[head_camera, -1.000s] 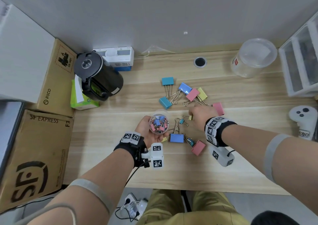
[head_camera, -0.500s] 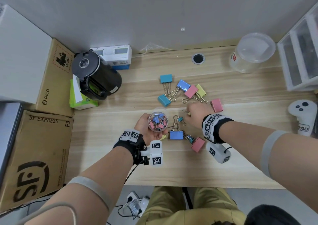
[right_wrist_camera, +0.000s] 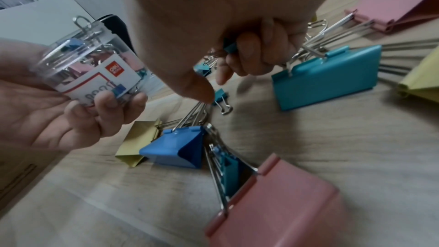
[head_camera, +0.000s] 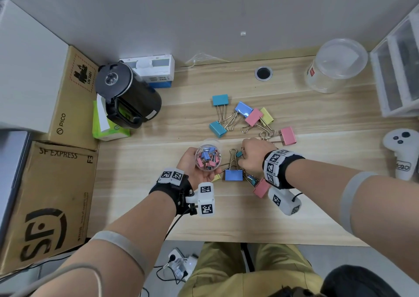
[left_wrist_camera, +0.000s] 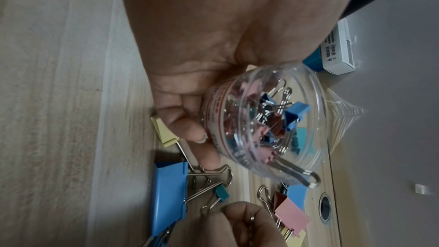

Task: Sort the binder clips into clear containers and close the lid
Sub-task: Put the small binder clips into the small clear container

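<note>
My left hand (head_camera: 195, 169) grips a small clear container (head_camera: 208, 158) half full of small pink and blue binder clips; one wire handle sticks out of its open mouth (left_wrist_camera: 306, 177). My right hand (head_camera: 251, 158) hovers just right of it, fingers curled round a small teal clip (right_wrist_camera: 230, 46). Another small teal clip (right_wrist_camera: 221, 97) lies on the desk under the thumb, beside the handles of a large blue clip (head_camera: 234, 175). A large pink clip (head_camera: 261, 187) lies under my right wrist.
Several large clips (head_camera: 240, 115) in teal, blue, pink and yellow lie farther back on the wooden desk (head_camera: 249, 217). A big clear lidded tub (head_camera: 335, 67) stands back right, a black kettle (head_camera: 127, 94) back left, a white controller (head_camera: 401, 151) far right.
My right hand has moved left and toward me, from the pink and yellow clips to the small teal clip beside the blue clip's handles. The left hand still holds the container.
</note>
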Motion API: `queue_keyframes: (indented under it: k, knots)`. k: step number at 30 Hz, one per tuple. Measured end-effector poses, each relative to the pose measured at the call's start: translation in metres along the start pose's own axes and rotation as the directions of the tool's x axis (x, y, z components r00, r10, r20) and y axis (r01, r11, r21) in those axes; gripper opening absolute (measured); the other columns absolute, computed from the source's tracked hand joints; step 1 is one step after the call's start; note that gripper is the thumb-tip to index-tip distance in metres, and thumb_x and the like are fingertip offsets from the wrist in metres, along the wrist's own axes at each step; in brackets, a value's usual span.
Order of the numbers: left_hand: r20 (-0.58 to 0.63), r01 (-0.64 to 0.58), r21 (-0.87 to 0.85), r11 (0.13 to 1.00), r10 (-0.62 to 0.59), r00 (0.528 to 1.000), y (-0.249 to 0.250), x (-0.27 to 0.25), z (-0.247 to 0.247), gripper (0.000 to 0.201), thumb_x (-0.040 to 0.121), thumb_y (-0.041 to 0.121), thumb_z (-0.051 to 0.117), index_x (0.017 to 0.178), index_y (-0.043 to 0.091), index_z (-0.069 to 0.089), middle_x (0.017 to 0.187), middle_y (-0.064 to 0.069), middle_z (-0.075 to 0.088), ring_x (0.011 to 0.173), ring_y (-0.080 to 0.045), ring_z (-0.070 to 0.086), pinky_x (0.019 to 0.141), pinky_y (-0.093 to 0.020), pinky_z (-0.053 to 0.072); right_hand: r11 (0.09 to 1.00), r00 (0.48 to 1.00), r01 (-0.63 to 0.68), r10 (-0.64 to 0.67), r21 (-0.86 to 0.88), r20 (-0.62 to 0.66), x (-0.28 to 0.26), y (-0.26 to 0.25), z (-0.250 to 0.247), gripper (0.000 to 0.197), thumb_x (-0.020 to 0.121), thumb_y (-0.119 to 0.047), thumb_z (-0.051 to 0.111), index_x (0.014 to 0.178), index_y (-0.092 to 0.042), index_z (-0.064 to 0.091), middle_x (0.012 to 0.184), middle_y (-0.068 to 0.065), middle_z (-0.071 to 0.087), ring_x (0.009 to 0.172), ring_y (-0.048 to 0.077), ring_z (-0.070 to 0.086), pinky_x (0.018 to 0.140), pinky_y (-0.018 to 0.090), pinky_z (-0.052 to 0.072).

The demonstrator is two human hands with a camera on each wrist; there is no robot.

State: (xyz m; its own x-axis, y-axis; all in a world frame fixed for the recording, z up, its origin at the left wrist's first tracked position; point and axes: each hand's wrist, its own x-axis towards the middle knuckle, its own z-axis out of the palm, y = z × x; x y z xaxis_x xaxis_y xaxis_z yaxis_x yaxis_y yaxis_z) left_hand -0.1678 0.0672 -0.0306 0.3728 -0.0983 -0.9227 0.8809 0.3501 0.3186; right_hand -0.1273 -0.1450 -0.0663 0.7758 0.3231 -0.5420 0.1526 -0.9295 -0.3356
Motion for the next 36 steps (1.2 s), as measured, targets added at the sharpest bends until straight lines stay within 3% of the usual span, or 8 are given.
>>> queue_keyframes:
  k: [12,18,21,26,29,31,33,36]
  knots:
    - [0.053,-0.006,-0.020,1.000,0.007,0.999,-0.002,0.004,-0.008,0.044,0.093,0.033,0.036,0.099,0.003,0.067,0.087,-0.014,0.070,0.068,-0.031,0.068,0.051,-0.025,0.047,0.998,0.993,-0.039,0.033,-0.044,-0.116,0.005,-0.005,0.007,0.049,0.086,-0.064,0.048,0.102,-0.018,0.055,0.091,0.002,0.064,0.083,0.028,0.063,0.074,0.036,0.054]
    - [0.042,-0.008,-0.017,1.000,0.008,0.999,-0.002,0.004,-0.008,0.045,0.093,0.033,0.036,0.101,0.002,0.067,0.089,-0.016,0.069,0.068,-0.031,0.068,0.052,-0.025,0.047,0.998,0.995,-0.053,0.051,-0.017,-0.080,0.007,-0.009,0.003,0.039,0.085,-0.053,0.050,0.102,-0.018,0.057,0.093,0.003,0.065,0.086,0.029,0.063,0.074,0.036,0.053]
    - [0.043,-0.011,-0.008,1.000,0.012,0.999,0.000,0.004,-0.009,0.045,0.094,0.033,0.035,0.102,0.002,0.066,0.090,-0.017,0.069,0.067,-0.032,0.068,0.050,-0.025,0.047,0.979,0.997,-0.066,0.074,0.192,-0.032,0.005,-0.009,-0.001,0.032,0.088,-0.045,0.040,0.081,-0.017,0.053,0.081,0.004,0.058,0.080,0.029,0.059,0.066,0.033,0.045]
    - [0.053,-0.009,-0.004,1.000,0.009,0.999,0.003,0.004,-0.005,0.045,0.094,0.034,0.036,0.103,0.002,0.066,0.090,-0.017,0.069,0.066,-0.032,0.067,0.051,-0.025,0.047,0.638,0.988,-0.152,0.080,0.755,0.131,0.001,-0.005,-0.012,0.025,0.081,-0.023,0.044,0.058,-0.017,0.051,0.064,0.003,0.051,0.056,0.021,0.044,0.059,0.030,0.036]
    - [0.041,0.000,0.009,1.000,0.000,0.999,0.004,0.005,0.001,0.046,0.094,0.035,0.036,0.108,0.002,0.065,0.092,-0.016,0.069,0.065,-0.031,0.069,0.054,-0.026,0.045,0.396,0.943,-0.316,0.035,0.862,0.330,-0.005,-0.002,-0.022,0.022,0.081,-0.010,0.042,0.064,-0.006,0.056,0.063,0.012,0.052,0.042,0.017,0.037,0.042,0.019,0.024]
    - [0.033,0.007,0.016,1.000,-0.008,0.999,0.004,0.006,0.005,0.048,0.094,0.037,0.036,0.111,0.003,0.065,0.095,-0.016,0.070,0.065,-0.031,0.070,0.054,-0.025,0.046,0.292,0.912,-0.385,-0.023,0.876,0.409,-0.010,0.001,-0.026,0.024,0.080,-0.014,0.045,0.068,-0.002,0.061,0.065,0.013,0.059,0.047,0.019,0.045,0.041,0.020,0.029]
    - [0.036,0.009,0.021,1.000,-0.010,0.999,0.004,0.006,0.008,0.050,0.094,0.038,0.035,0.111,0.002,0.066,0.096,-0.016,0.070,0.067,-0.030,0.069,0.052,-0.024,0.047,0.248,0.899,-0.408,-0.058,0.879,0.434,-0.011,0.003,-0.027,0.032,0.088,-0.021,0.047,0.069,-0.002,0.063,0.070,0.014,0.064,0.054,0.020,0.053,0.044,0.024,0.037]
    - [0.056,0.004,0.031,0.999,-0.006,0.998,0.002,0.006,0.014,0.050,0.094,0.037,0.035,0.105,0.002,0.069,0.091,-0.015,0.070,0.068,-0.029,0.067,0.051,-0.024,0.046,0.323,0.901,-0.404,-0.020,0.856,0.433,-0.012,0.005,-0.026,0.037,0.099,-0.029,0.051,0.074,-0.005,0.063,0.070,0.009,0.065,0.052,0.015,0.054,0.045,0.023,0.037]
